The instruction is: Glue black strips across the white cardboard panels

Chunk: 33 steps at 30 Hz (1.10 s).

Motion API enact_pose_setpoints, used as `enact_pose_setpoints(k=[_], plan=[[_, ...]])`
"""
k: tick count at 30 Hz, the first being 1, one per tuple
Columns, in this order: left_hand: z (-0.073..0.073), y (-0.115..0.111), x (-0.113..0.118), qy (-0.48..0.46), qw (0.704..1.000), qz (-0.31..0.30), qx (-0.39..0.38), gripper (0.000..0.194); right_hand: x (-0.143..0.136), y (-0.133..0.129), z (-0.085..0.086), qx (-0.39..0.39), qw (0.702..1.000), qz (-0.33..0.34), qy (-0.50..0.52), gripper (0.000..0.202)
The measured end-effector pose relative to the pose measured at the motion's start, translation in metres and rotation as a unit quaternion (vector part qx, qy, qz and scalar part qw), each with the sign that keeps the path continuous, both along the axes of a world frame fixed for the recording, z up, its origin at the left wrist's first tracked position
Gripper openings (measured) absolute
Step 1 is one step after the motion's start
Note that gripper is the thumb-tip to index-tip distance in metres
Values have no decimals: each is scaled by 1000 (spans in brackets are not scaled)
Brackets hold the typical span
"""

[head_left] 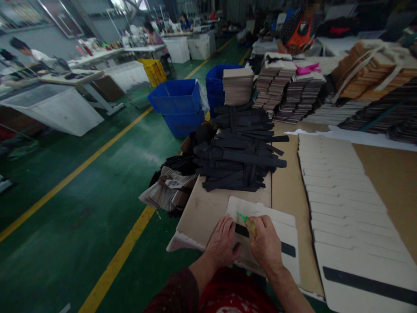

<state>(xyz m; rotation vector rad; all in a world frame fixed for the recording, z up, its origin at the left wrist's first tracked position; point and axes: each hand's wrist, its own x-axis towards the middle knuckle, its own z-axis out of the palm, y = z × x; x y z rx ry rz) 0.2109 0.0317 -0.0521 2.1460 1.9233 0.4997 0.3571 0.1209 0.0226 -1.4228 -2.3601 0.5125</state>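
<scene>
Cream panel (pixel 288 219) lies flat at the table's (pixel 200 211) near edge, a smooth dark strip (pixel 288 249) across it; I judge it light, stiffish, best held by its edges. From here I see my left hand (pixel 223 245) flat at its left side, fingers nearly together, my right hand (pixel 267 245) with fingers curled round a green-tipped bottle (pixel 250 227). Beyond lie matte black straps (pixel 241 156); rightward, pale panels (pixel 348 208) overlap like shingles
</scene>
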Motion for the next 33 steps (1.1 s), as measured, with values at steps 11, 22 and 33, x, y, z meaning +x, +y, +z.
enact_pose_setpoints(k=[11, 22, 33], plan=[[-1, 0, 0, 12, 1000, 0, -1, 72, -3, 6, 11, 6, 999, 10, -45, 20], [0, 1, -1, 16, 1000, -11, -16, 75, -30, 10, 23, -35, 997, 52, -43, 12], [4, 2, 0, 42, 999, -11, 4, 68, 51, 3, 12, 6, 997, -14, -73, 14]])
